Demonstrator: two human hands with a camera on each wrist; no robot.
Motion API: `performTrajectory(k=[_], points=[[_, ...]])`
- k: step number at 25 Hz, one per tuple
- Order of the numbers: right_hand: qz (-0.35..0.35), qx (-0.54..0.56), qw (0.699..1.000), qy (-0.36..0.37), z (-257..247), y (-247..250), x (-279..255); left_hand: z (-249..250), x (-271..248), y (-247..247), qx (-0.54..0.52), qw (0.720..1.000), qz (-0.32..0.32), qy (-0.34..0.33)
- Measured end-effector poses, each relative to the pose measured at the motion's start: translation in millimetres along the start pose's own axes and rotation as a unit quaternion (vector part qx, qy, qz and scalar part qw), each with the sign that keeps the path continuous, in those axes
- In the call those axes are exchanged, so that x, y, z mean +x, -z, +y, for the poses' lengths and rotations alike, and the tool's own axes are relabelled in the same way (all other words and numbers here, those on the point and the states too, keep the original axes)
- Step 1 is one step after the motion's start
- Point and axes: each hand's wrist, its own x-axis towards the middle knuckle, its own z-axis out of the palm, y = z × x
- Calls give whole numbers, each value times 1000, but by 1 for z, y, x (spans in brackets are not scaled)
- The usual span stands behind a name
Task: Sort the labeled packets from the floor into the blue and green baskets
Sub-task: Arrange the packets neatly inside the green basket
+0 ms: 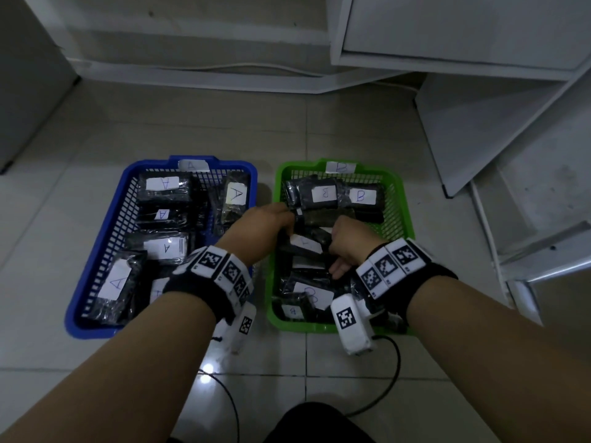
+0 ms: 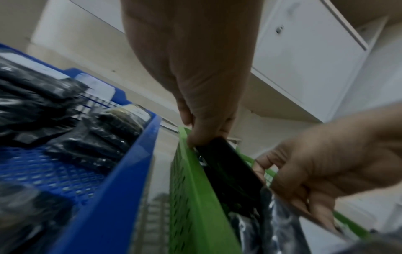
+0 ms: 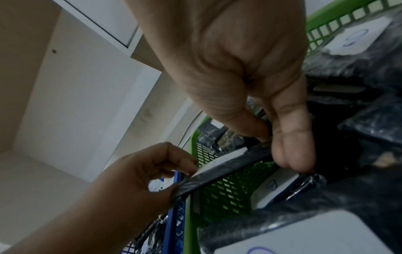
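Crosswise over the green basket (image 1: 403,199), both hands' fingers (image 3: 292,151) pinch one packet (image 1: 302,245) by its ends.

My right hand (image 3: 250,77) fills the top of the view, thumb and fingers (image 3: 293,151) pinching one end of a dark packet (image 3: 228,165) with a white label. My left hand (image 3: 135,180) pinches the packet's other end from the lower left. The packet spans the near wall of the green basket (image 3: 219,194), tilted, its left end over the blue basket (image 3: 174,223) rim. Below it more packets lie inside the green basket, one label (image 3: 274,187) showing a handwritten mark I cannot read for sure. White cabinet panels (image 3: 76,94) stand beyond, at left.
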Motion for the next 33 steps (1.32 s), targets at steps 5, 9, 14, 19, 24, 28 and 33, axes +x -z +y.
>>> performTrajectory(k=[5, 9, 14, 19, 24, 28, 33], points=[[33, -78, 995, 55, 1, 4, -3, 8, 14, -2, 116, 988, -99, -21], [-36, -131, 990, 41, 1, 5, -1, 17, 11, -6, 117, 978, -168, -27], [-125, -239, 961, 57, 3, -2, -8, 24, 17, -7, 198, 964, -175, -29], [-103, -304, 942, 102, 13, -7, -5, 27, 31, -5, 213, 958, -181, -60], [48, -253, 957, 132, -4, 26, 11, 16, 35, -11, 141, 964, -208, -88], [113, -273, 940, 172, 1, 33, 29, 8, 33, -13, 70, 968, -229, -69], [104, -350, 908, 205, 5, 27, 45, 8, 36, -16, 64, 975, -207, -56]])
